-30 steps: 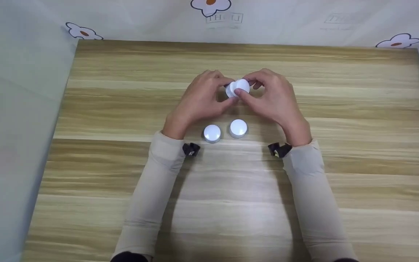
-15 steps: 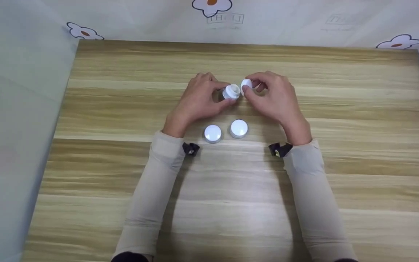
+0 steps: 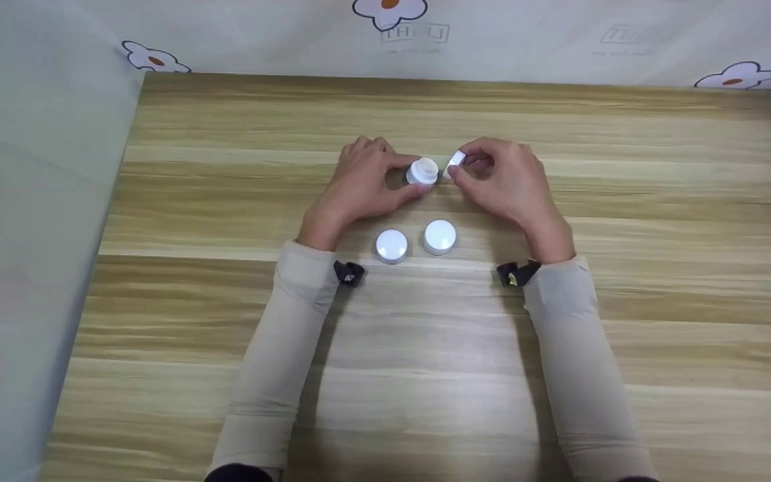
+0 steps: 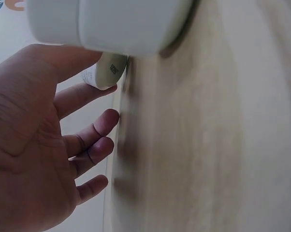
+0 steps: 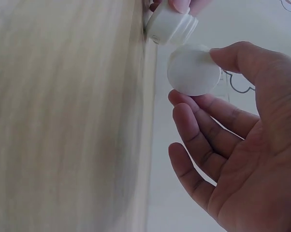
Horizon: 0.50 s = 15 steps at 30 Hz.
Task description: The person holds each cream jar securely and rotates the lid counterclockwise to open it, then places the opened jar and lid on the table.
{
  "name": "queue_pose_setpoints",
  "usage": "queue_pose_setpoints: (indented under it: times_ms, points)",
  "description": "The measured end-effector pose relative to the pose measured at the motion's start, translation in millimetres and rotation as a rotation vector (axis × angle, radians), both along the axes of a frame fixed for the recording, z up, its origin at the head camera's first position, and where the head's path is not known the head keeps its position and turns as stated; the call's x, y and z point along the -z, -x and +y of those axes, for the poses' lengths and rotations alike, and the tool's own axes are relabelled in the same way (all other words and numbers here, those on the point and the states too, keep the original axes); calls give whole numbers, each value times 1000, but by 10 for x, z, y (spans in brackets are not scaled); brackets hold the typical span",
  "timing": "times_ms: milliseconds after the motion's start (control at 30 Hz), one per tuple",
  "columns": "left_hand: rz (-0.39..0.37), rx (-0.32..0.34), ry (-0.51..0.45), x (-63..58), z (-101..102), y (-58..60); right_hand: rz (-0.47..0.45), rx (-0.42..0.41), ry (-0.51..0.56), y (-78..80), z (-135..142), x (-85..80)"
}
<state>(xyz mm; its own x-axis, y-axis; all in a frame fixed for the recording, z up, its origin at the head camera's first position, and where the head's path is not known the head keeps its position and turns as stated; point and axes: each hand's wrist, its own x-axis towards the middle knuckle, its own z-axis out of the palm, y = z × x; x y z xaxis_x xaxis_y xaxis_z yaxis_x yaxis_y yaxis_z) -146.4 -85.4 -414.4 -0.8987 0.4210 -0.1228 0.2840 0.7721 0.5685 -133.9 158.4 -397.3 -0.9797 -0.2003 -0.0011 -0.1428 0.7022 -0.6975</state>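
Between its thumb and index finger, my left hand grips a small white jar whose uncapped mouth faces up. In the right wrist view the threaded neck of that jar shows, slightly tilted, low over the wood. My right hand pinches a round white lid by its rim, turned on edge just right of the jar and apart from it. The same lid appears in the right wrist view between thumb and fingertips. Nearer the body stand two capped white jars, one on the left and one on the right.
The wooden table spreads around both arms. A pale sheet with flower prints stands along the back edge, and more pale sheeting rises at the left and right. Black wrist cameras sit near both cuffs.
The lid has come off the jar. My right hand has drawn it to the right and turned it on edge, while my left hand has moved slightly left and toward the body with the jar.
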Motion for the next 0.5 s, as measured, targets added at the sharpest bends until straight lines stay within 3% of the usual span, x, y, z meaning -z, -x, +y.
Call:
queue_pose_setpoints:
  times_ms: [267,500]
  points:
    - [4,-2,25,17,-12,16,-74,-48,62,22,-4,106]
    - [6,-12,43,24,-10,20,-113,-41,109,31,9,126]
